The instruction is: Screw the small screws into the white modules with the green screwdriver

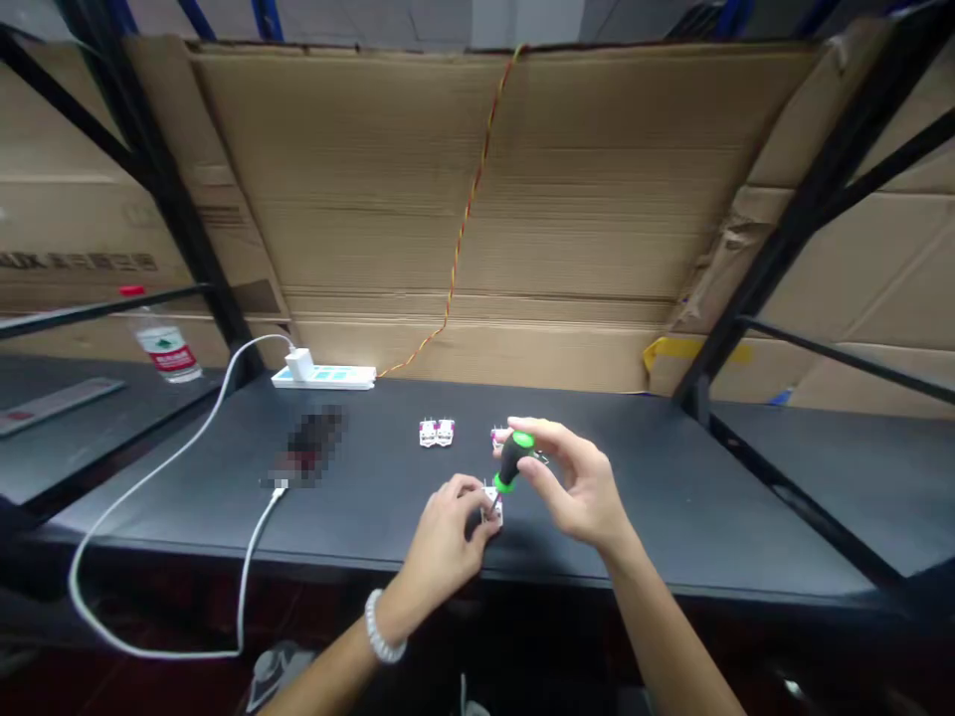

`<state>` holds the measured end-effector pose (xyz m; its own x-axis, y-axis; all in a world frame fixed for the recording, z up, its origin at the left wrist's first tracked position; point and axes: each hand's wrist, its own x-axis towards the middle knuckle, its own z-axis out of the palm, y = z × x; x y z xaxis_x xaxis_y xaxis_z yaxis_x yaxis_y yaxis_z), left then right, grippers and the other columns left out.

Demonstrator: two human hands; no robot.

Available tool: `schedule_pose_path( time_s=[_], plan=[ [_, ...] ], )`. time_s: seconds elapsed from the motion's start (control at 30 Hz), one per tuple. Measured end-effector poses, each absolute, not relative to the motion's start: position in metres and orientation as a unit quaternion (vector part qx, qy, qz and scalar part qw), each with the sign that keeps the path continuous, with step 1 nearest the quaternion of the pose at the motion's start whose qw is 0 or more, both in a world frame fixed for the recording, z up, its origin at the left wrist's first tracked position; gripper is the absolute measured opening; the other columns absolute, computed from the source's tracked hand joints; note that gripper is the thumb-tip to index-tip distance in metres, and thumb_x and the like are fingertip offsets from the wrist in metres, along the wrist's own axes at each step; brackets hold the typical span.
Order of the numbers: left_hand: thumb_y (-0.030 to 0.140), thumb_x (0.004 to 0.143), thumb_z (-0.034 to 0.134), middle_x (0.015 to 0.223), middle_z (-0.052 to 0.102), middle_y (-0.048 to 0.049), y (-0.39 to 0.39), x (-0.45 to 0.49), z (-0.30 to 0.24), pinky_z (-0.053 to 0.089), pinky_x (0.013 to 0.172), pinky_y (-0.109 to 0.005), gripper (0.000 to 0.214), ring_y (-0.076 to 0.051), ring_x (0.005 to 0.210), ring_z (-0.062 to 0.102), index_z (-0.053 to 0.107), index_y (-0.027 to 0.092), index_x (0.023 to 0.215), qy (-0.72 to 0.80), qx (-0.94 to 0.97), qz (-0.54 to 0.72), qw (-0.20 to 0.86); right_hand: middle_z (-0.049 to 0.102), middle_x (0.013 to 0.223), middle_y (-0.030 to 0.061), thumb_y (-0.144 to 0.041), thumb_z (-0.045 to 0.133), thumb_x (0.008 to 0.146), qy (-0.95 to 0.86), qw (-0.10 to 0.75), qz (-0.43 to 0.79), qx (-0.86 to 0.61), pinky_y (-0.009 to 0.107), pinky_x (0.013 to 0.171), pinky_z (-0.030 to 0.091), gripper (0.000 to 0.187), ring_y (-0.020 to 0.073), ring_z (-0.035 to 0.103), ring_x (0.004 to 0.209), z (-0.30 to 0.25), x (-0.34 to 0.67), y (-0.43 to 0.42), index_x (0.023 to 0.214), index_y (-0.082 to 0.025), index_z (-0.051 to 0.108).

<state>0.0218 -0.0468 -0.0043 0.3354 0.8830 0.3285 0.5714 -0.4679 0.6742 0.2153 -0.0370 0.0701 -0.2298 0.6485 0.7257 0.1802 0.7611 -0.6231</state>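
Observation:
My right hand (571,477) grips a short screwdriver (513,457) with a black and green handle, tilted so its shaft points down to the left. The shaft's tip meets a small white part (493,509) near the front of the dark tabletop. My left hand (452,527) pinches that white part from its left side between thumb and fingers. Farther back, a pair of similar white parts with purple sides (437,433) sits side by side. Another white and purple part (498,436) is partly hidden behind my right hand.
A white power strip (335,378) with a plugged-in charger (299,364) lies at the back left. Its white cable (160,472) loops over the front edge to a blurred dark object (317,443). A water bottle (168,343) stands left, beyond the black frame (186,219). Cardboard (597,199) backs the table.

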Motion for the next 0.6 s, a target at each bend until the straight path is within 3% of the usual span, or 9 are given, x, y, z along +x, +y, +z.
schedule_pose_path(
  time_s=[0.07, 0.13, 0.2, 0.3, 0.4, 0.5, 0.6],
  plan=[
    [0.009, 0.090, 0.070, 0.114, 0.068, -0.0045, -0.047, 0.022, -0.005, 0.050, 0.101, -0.041, 0.014, -0.026, 0.108, 0.065, 0.071, 0.023, 0.089, 0.463, 0.787, 0.343, 0.223, 0.073, 0.102, 0.0037, -0.030, 0.077, 0.094, -0.746, 0.577, 0.149, -0.296, 0.034, 0.079, 0.061, 0.030, 0.0195, 0.070, 0.087, 0.071, 0.214, -0.034, 0.123, -0.029, 0.069],
    [0.009, 0.090, 0.070, 0.114, 0.068, -0.0046, -0.047, 0.022, -0.006, 0.050, 0.101, -0.041, 0.015, -0.026, 0.108, 0.065, 0.071, 0.024, 0.090, 0.463, 0.787, 0.344, 0.219, 0.069, 0.100, 0.0032, -0.033, 0.079, 0.092, -0.747, 0.582, 0.099, -0.306, 0.033, 0.077, 0.060, 0.033, 0.0192, 0.067, 0.085, 0.070, 0.212, -0.032, 0.123, -0.029, 0.069],
    [0.008, 0.090, 0.069, 0.114, 0.068, -0.0047, -0.047, 0.023, -0.005, 0.050, 0.100, -0.041, 0.015, -0.026, 0.107, 0.065, 0.071, 0.024, 0.090, 0.461, 0.788, 0.346, 0.215, 0.069, 0.112, 0.0066, -0.034, 0.071, 0.099, -0.761, 0.570, 0.094, -0.294, 0.038, 0.085, 0.061, 0.037, 0.0214, 0.070, 0.095, 0.068, 0.212, -0.030, 0.136, -0.031, 0.066],
    [0.008, 0.090, 0.068, 0.113, 0.067, -0.0050, -0.047, 0.023, -0.004, 0.051, 0.099, -0.041, 0.016, -0.025, 0.106, 0.065, 0.070, 0.024, 0.090, 0.458, 0.790, 0.346, 0.213, 0.065, 0.140, 0.0120, -0.030, 0.047, 0.110, -0.776, 0.549, 0.177, -0.254, 0.047, 0.101, 0.060, 0.046, 0.0256, 0.071, 0.118, 0.064, 0.214, -0.032, 0.155, -0.034, 0.050],
    [0.009, 0.090, 0.068, 0.113, 0.067, -0.0056, -0.047, 0.023, -0.005, 0.051, 0.099, -0.041, 0.015, -0.026, 0.106, 0.065, 0.070, 0.024, 0.090, 0.460, 0.790, 0.343, 0.214, 0.066, 0.143, 0.0110, -0.024, 0.038, 0.111, -0.777, 0.535, 0.233, -0.235, 0.048, 0.104, 0.059, 0.048, 0.0253, 0.071, 0.122, 0.066, 0.216, -0.035, 0.157, -0.036, 0.049],
    [0.010, 0.091, 0.067, 0.115, 0.067, -0.0057, -0.047, 0.022, -0.007, 0.050, 0.101, -0.043, 0.014, -0.026, 0.107, 0.065, 0.070, 0.024, 0.092, 0.464, 0.790, 0.341, 0.211, 0.072, 0.122, 0.0085, -0.025, 0.056, 0.106, -0.781, 0.540, 0.187, -0.252, 0.041, 0.093, 0.061, 0.036, 0.0237, 0.072, 0.108, 0.074, 0.217, -0.035, 0.139, -0.033, 0.065],
    [0.010, 0.091, 0.066, 0.115, 0.067, -0.0059, -0.047, 0.023, -0.008, 0.051, 0.101, -0.043, 0.014, -0.026, 0.109, 0.065, 0.070, 0.024, 0.092, 0.461, 0.791, 0.343, 0.207, 0.070, 0.102, 0.0054, -0.029, 0.076, 0.094, -0.770, 0.557, 0.114, -0.291, 0.036, 0.080, 0.060, 0.026, 0.0215, 0.068, 0.091, 0.080, 0.216, -0.034, 0.120, -0.028, 0.073]
  ],
)
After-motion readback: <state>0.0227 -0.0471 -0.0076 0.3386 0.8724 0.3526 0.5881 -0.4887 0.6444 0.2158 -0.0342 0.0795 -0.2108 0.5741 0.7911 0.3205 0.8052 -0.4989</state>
